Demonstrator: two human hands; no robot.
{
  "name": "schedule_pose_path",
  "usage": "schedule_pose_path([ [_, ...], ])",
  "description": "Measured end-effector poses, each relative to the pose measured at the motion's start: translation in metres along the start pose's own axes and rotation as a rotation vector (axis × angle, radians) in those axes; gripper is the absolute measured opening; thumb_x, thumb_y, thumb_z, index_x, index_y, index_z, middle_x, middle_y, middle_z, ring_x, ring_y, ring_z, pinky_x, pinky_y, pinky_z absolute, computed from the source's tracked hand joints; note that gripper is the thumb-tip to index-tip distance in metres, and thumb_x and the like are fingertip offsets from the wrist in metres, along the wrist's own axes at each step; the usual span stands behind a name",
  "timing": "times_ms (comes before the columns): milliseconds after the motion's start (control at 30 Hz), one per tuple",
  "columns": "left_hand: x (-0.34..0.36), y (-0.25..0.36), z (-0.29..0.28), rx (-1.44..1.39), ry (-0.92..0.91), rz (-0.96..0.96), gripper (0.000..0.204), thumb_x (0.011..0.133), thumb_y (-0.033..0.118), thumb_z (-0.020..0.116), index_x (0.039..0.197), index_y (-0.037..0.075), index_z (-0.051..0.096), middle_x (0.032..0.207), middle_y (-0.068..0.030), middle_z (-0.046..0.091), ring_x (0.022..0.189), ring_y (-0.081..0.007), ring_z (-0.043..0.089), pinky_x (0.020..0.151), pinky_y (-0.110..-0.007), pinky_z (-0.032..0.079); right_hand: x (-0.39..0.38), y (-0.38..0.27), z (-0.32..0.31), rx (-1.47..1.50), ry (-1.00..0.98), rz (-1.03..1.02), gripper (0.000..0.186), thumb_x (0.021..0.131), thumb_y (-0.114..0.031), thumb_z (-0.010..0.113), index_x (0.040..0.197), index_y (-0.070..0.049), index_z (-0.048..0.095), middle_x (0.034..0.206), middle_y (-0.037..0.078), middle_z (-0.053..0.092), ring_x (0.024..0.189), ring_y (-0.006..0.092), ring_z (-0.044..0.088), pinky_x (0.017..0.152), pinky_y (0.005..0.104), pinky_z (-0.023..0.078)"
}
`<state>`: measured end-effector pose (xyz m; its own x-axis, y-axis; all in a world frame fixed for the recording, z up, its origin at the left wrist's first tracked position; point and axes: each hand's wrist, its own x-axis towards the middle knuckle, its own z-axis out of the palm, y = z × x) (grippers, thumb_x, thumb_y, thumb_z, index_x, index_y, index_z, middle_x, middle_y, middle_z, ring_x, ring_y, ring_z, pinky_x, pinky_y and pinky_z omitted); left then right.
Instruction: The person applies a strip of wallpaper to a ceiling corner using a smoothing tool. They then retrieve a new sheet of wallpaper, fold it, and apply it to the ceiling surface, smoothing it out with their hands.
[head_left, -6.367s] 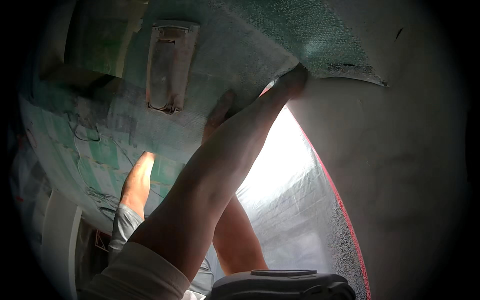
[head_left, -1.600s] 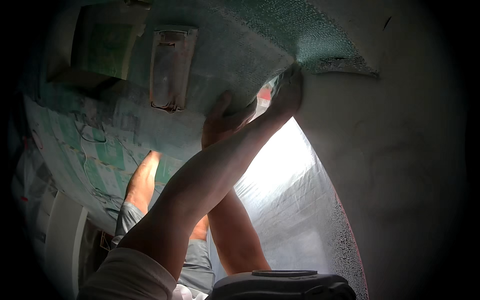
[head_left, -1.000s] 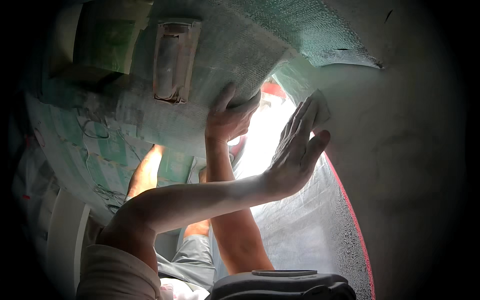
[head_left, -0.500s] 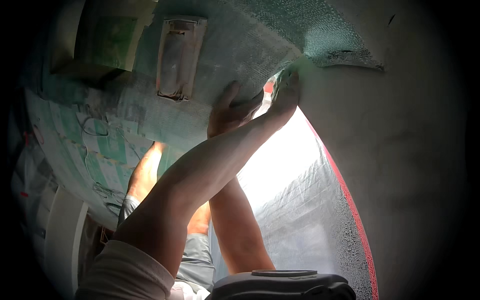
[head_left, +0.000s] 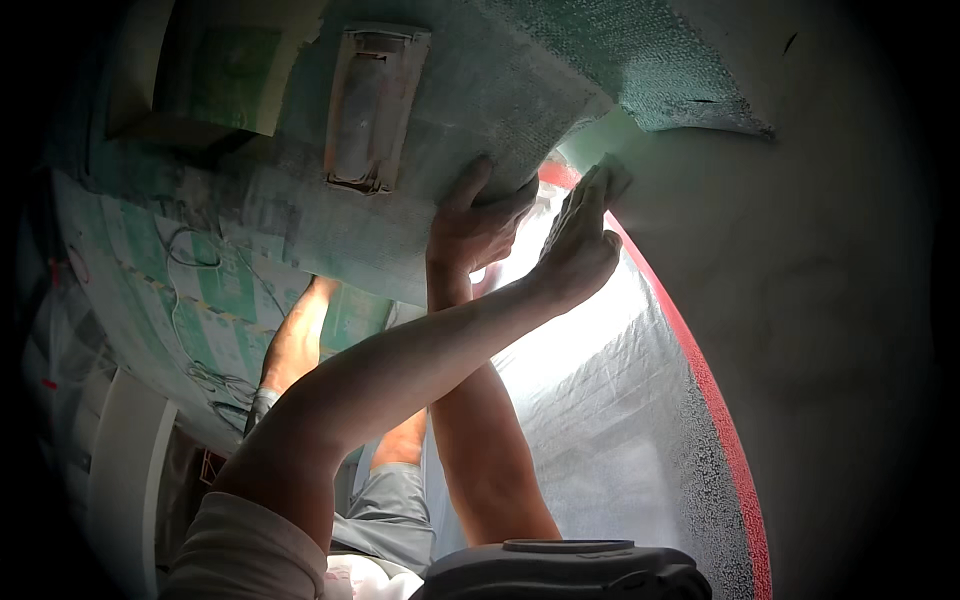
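Note:
My left forearm crosses over the right one toward the upper right. My left hand [head_left: 585, 245] is closed, its fingers together on a small pale pad [head_left: 618, 176] whose kind I cannot make out. The pad is at the smooth grey wall surface [head_left: 690, 210], beside the corner of the opening with a red edge strip. My right hand [head_left: 478, 222] lies against the edge of the grey-green mesh-covered surface [head_left: 400, 225], thumb stretched up and fingers extended along it. It holds nothing that shows.
A rectangular recess [head_left: 370, 110] and a box-like projection [head_left: 215, 70] break the mesh-covered surface. Plastic sheeting [head_left: 600, 440] hangs in the bright opening, bordered by red tape [head_left: 700, 370]. Below left, a cable [head_left: 205, 375] lies on green-and-white floor covering [head_left: 215, 345].
My left hand has drawn back from the opening's corner, down toward me, and the pale pad at its fingertips now shows. The right hand stays at the mesh edge.

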<state>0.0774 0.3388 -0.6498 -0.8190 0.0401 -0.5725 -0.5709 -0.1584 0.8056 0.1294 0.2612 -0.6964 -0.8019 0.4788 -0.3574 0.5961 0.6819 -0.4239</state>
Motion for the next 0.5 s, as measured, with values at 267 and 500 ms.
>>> schedule_pose_path([
  [267,0.044,-0.061,-0.005,0.123,0.072,-0.051,0.08,0.089,-0.007,0.045,0.163,-0.006,0.016,0.166,-0.032,0.026,0.159,-0.0414,0.022,0.13,-0.046,0.024,-0.008,0.003,0.007,-0.025,0.002,-0.022,0.08,0.1,-0.056,0.058,0.153,0.001,0.04,0.137,0.028,0.061,0.117,0.0471,0.066,0.091,0.0564,0.055],
  [500,-0.095,0.07,0.007,0.117,-0.075,0.376,0.094,0.084,-0.014,0.054,0.167,-0.002,0.012,0.17,-0.0287,0.017,0.161,-0.0428,0.018,0.132,-0.051,0.022,-0.004,0.005,0.002,0.032,-0.008,0.015,0.082,0.099,-0.058,0.058,0.152,0.002,0.041,0.138,0.027,0.06,0.119,0.0474,0.065,0.096,0.0537,0.054],
])
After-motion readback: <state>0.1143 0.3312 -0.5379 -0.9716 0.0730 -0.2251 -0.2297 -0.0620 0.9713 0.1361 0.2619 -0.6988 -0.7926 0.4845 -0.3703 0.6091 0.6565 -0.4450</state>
